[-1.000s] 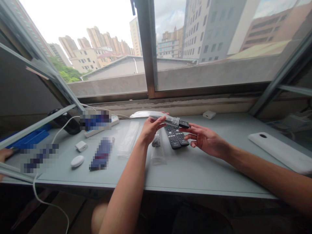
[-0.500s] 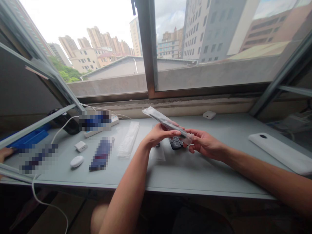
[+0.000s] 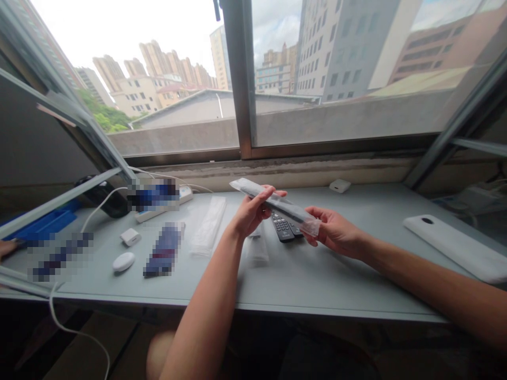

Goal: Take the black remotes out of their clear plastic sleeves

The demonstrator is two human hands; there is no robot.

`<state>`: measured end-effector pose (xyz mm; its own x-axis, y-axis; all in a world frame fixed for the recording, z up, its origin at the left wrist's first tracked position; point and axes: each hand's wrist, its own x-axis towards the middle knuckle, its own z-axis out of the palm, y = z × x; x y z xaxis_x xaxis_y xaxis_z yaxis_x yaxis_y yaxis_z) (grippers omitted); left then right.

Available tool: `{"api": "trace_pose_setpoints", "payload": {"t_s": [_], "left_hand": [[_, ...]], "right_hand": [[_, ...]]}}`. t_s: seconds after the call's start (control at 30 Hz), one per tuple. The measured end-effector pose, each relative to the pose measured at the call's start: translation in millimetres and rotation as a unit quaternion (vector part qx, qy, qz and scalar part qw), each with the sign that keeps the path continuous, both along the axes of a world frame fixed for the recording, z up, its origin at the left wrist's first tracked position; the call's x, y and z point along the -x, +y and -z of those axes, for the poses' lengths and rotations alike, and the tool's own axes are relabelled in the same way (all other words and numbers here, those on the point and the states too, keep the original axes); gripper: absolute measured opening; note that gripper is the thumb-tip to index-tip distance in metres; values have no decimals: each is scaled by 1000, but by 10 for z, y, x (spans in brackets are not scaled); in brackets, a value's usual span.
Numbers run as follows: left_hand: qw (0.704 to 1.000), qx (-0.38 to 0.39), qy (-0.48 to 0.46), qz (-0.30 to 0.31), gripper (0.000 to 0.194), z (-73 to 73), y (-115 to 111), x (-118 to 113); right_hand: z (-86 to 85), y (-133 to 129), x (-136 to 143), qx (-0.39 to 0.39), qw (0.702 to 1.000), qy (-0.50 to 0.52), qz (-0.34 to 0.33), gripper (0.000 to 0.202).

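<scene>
A long dark item, apparently a remote control in a translucent plastic sleeve (image 3: 293, 209), is held slantwise above the desk. My left hand (image 3: 252, 212) grips its middle, thumb on top and fingers beneath. At the lower right end, my right hand (image 3: 336, 232) pinches the sleeve. Two black remote controls (image 3: 282, 230) with keypads lie on the desk below, partly hidden by the sleeve. Beside them, under my left wrist, is another clear-bagged item (image 3: 257, 250). A stack of clear plastic sleeves (image 3: 208, 226) lies left of my left forearm.
On the grey desk (image 3: 340, 295) are a white power strip (image 3: 164, 208), a white charger (image 3: 130, 237), a white oval case (image 3: 124, 262) and a blurred-out packet (image 3: 163, 250). Farther right lie a small white block (image 3: 339, 186) and a long white object (image 3: 451, 248). Another person's hand (image 3: 8, 248) shows at far left.
The sleeved remote has turned so its broad face shows more, and its far end has dropped slightly. My left thumb now lies across its top. My right hand stays at the near end.
</scene>
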<state>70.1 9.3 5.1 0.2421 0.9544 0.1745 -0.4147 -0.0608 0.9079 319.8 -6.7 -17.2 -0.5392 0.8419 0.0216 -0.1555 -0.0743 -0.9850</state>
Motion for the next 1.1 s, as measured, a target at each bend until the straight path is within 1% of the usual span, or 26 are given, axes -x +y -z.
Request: {"api": "trace_pose_setpoints", "payload": {"t_s": [0.07, 0.17, 0.23, 0.3, 0.37, 0.43, 0.5, 0.57, 0.67, 0.77, 0.8, 0.83, 0.9, 0.97, 1.03, 1.07, 1.1], "left_hand": [[999, 7, 25, 45, 45, 11, -40, -34], [992, 11, 68, 103, 43, 25, -91, -75], [989, 4, 83, 121, 43, 20, -99, -77], [991, 8, 78, 108, 44, 5, -75, -51], [996, 37, 51, 60, 47, -2, -16, -3], [996, 81, 21, -12, 50, 10, 68, 63], [990, 114, 12, -86, 54, 40, 155, 144], [979, 135, 24, -151, 56, 68, 222, 241], [962, 132, 77, -227, 53, 79, 262, 429], [944, 127, 170, -251, 45, 66, 249, 659], [930, 135, 217, -266, 41, 69, 240, 734], [907, 145, 273, -284, 38, 78, 232, 801], [859, 152, 384, -303, 35, 119, 224, 894], [829, 133, 456, -297, 36, 170, 229, 916], [805, 105, 502, -298, 36, 180, 236, 879], [791, 89, 523, -304, 35, 148, 230, 850], [774, 71, 546, -312, 32, 81, 209, 822]], "right_hand": [[4, -15, 16, -18, 1000, -21, 7, 38], [2, -46, 37, -40, 998, -54, 14, 40], [-13, -73, 46, -51, 995, -79, 16, 41], [-41, -102, 52, -64, 993, -94, 25, 44], [-73, -126, 57, -76, 992, -98, 30, 46], [-99, -145, 62, -85, 992, -96, 16, 47], [-112, -160, 66, -87, 991, -97, -6, 47], [-116, -172, 66, -88, 991, -101, -17, 45], [-109, -167, 48, -97, 989, -108, -19, 42], [-107, -107, 0, -114, 988, -106, -6, 41], [-118, -77, -24, -122, 987, -103, 3, 41], [-145, -46, -55, -131, 986, -99, 16, 41], [-262, 6, -143, -152, 984, -83, 50, 41], [-491, 21, -281, -189, 975, -73, 93, 39], [-818, -8, -475, -240, 959, -74, 131, 32], [-999, -33, -588, -250, 953, -70, 154, 24], [-1176, -61, -705, -239, 954, -61, 172, 20]]}}
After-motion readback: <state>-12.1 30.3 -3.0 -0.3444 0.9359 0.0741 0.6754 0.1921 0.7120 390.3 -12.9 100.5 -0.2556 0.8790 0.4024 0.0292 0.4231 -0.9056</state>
